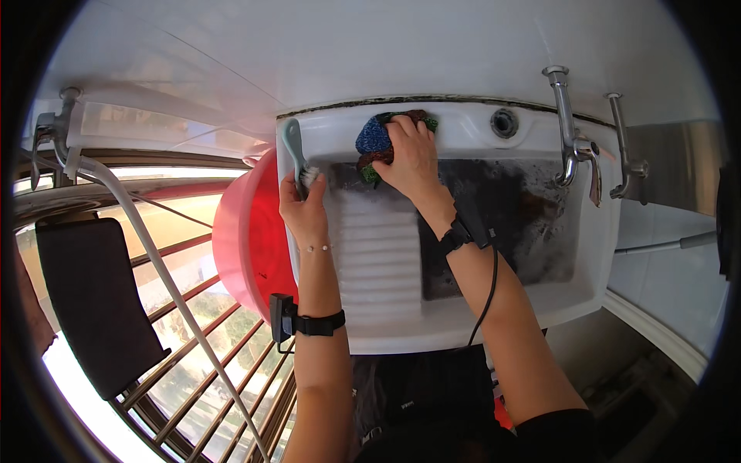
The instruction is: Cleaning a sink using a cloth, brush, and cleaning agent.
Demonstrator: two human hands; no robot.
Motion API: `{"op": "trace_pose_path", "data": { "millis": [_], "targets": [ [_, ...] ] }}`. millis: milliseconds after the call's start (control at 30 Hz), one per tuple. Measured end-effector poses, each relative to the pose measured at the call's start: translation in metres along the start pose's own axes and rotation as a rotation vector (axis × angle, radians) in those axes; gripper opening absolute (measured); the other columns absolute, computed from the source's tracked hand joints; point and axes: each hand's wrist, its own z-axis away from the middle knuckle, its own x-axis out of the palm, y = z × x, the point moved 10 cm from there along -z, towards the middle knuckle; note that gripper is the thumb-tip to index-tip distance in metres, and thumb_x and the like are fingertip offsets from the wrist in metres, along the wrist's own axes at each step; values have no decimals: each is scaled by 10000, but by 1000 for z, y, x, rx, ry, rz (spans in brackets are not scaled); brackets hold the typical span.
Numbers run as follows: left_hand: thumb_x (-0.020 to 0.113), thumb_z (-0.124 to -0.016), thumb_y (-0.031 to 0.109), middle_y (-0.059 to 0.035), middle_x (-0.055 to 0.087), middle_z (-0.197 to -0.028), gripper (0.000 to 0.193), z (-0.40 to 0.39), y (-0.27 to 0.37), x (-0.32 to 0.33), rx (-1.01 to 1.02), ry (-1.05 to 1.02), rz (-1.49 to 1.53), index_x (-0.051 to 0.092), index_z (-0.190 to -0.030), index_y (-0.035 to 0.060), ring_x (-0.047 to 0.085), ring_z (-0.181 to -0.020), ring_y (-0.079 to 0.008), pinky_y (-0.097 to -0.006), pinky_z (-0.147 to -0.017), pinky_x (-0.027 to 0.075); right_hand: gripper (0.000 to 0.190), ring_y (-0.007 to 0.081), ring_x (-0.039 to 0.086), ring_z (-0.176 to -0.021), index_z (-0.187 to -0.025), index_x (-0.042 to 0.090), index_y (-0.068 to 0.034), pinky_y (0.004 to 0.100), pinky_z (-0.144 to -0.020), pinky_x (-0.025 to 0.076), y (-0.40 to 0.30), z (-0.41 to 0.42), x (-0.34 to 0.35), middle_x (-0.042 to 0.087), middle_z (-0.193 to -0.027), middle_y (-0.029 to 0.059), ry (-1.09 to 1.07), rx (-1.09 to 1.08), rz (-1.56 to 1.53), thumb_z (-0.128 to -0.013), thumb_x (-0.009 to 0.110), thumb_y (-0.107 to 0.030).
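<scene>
My left hand [305,205] grips a pale green scrubbing brush [293,144] by its bristle end, at the left rim of a white laundry sink [590,272]. The brush's handle points away from me along that rim. On the sink's back ledge, my right hand [412,153] is closed over a bunched blue, brown and green knitted cloth [372,136]. Part of the cloth hangs over the inner edge. Below my hands is the sink's ribbed washboard [379,254]. Dark, foamy water [492,191] fills the basin to its right, and a brownish patch shows in it.
A chrome tap [570,139] reaches over the basin's right side, with a second tap [620,156] beyond. An overflow hole [504,123] sits in the back ledge. A red plastic tub [246,237] stands against the sink's left side. Further left are a hose [168,272] and window bars [179,307].
</scene>
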Motion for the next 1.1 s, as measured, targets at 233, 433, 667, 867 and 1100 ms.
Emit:
{"op": "trace_pose_path", "data": {
  "millis": [233, 433, 667, 867, 1100],
  "targets": [
    [640, -711, 17, -113, 607, -1009, 305, -24, 35, 36, 427, 74, -588, 584, -1010, 37, 514, -1045, -278, -374, -896, 396, 496, 335, 487, -951, -996, 535, -27, 430, -837, 398, 54, 53, -44, 498, -1125, 111, -9, 96, 95, -569, 771, -115],
    [584, -700, -65, -153, 411, -1306, 351, -38, 43, 61, 702, 72, -768, 592, -1021, 77, 345, -1232, -391, -447, -990, 345, 407, 375, 520, -909, -977, 555, -10, 429, -783, 437, 124, 152, -24, 498, -1073, 144, -63, 298, -20, -624, 743, -81],
    [548, -725, 9, -156, 195, -1468, 689, -33, 13, 86, 720, -101, -1077, 376, -1364, 200, 163, -1346, -391, -488, -1074, 208, 313, 347, 551, -869, -826, 577, 40, 431, -712, 457, 187, 248, 15, 562, -942, 139, -484, 587, 255, -668, 729, -183],
    [581, -693, 36, -185, 183, -1464, 753, -35, 16, 80, 683, -123, -1122, 329, -1387, 182, 157, -1342, -410, -484, -1072, 212, 334, 267, 572, -682, -760, 609, 0, 389, -622, 475, 180, 187, -87, 582, -697, 65, -21, 742, -201, -692, 748, -297],
    [572, -680, 25, -225, 178, -1452, 767, -28, 15, 82, 688, -106, -1084, 313, -1390, 153, 176, -1331, -425, -489, -1051, 248, 198, 146, 568, -771, -1000, 555, -61, 326, -682, 489, 241, 134, -120, 578, -836, 46, 547, 755, -1302, -845, 616, -168]
  ]
}}
